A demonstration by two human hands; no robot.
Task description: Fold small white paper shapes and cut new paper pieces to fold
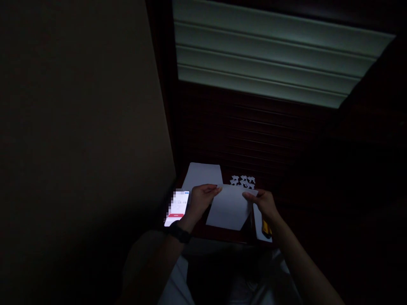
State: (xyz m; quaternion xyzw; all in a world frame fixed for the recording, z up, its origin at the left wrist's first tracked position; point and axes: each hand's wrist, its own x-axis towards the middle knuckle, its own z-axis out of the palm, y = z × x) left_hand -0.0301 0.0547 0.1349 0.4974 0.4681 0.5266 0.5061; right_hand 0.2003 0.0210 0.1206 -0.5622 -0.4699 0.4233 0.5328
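Wristwatch [179, 233] sits dark on the left wrist. Left hand [201, 201] and right hand [263, 203] each pinch an upper corner of a white sheet [229, 209], fingers [213, 189] pressed together on its edge, holding it tilted just above the dark table [203, 231]. Left of it lies a lit phone [177, 208], its screen writing too blurred to read. At right lies a yellow tool [266, 229]. Beyond are a second sheet [203, 173], small white paper cut-outs [243, 182], then a slatted blind [270, 55].

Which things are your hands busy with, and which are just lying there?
In hand: white sheet, pinched at its top edge by left hand and right hand.
Lying about: lit phone, second sheet, small paper cut-outs, yellow tool.
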